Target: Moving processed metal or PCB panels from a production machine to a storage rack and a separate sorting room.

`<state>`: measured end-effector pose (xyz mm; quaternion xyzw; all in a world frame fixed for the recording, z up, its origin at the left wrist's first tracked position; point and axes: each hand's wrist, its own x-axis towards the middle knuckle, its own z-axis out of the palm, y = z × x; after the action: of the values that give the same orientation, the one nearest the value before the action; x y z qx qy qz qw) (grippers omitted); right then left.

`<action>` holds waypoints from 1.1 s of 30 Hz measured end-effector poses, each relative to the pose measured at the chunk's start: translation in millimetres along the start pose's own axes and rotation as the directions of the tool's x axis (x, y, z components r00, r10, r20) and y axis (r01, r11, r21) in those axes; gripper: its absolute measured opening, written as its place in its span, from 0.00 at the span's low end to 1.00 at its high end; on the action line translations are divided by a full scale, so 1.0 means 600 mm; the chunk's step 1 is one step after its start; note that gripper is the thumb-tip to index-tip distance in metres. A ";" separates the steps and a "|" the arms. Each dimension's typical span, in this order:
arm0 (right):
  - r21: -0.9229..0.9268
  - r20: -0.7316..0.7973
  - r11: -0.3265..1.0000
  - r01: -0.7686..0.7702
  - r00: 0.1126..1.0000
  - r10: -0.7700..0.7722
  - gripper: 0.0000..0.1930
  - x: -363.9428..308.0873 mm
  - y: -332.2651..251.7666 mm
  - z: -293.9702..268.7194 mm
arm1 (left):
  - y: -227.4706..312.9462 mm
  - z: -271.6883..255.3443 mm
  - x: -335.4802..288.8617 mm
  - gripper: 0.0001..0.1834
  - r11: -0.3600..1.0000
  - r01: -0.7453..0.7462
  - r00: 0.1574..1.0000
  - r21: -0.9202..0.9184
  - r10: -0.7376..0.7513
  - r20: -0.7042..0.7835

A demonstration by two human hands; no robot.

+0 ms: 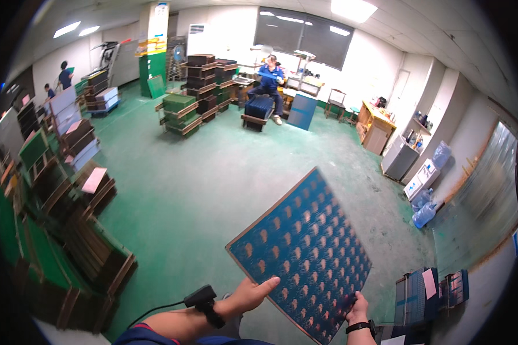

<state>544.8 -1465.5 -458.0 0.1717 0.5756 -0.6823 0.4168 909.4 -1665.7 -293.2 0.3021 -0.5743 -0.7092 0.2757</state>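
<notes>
Patterned blue panel (305, 253), one piece, rectangular, with many rows of copper-coloured patches too numerous and blurred to count; we hold it tilted in front of us, above the green floor (184, 190), one corner pointing away. Our two hands are clamped on it: the left hand (254, 294) on the lower left edge, thumb flat on the patterned face, and the right hand (358, 309) on the lower right edge. The other fingers are mostly hidden behind the panel, so we cannot tell how they are spread. Our left wrist wears one black strapped device (201, 297) with a cable (155, 310); our right wrist wears one black wristband (360, 326).

Near our right side stand two racks (411, 299) (456, 288), the larger bearing one pink sheet (429, 284). Beyond them, one water dispenser (421, 178) carries one bottle (441, 154), with two bottles (425, 216) (423, 198) on the floor beside it. To our left, stacked racks line the room, and one pink sheet (94, 180) lies on top. Across the floor, one seated co-worker (274, 80) holds one blue sheet (267, 73) behind one rack of dark blue panels (259, 107). Two more people (65, 75) (49, 91) show at far left.
</notes>
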 end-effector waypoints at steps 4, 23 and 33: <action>-0.154 -0.180 0.987 -0.052 0.983 0.024 0.12 0.156 -0.065 0.050 | 0.026 -0.011 0.195 0.25 0.974 0.204 0.979 -0.097 -0.204 0.012; -0.222 0.468 0.974 0.043 0.881 0.068 0.20 0.768 -0.621 0.982 | 0.056 -0.279 1.193 0.17 0.688 0.116 0.874 -0.716 -0.413 -0.255; -0.164 0.579 0.887 0.432 0.770 -0.268 0.15 1.000 -0.859 1.491 | 0.076 -0.464 1.752 0.17 0.564 0.087 0.873 -0.821 -0.440 -0.209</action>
<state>13.1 -2523.8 -306.0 -0.2019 0.5487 -0.6775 0.4463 419.0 -2630.3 -410.3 0.3682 -0.0806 -0.8461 0.3770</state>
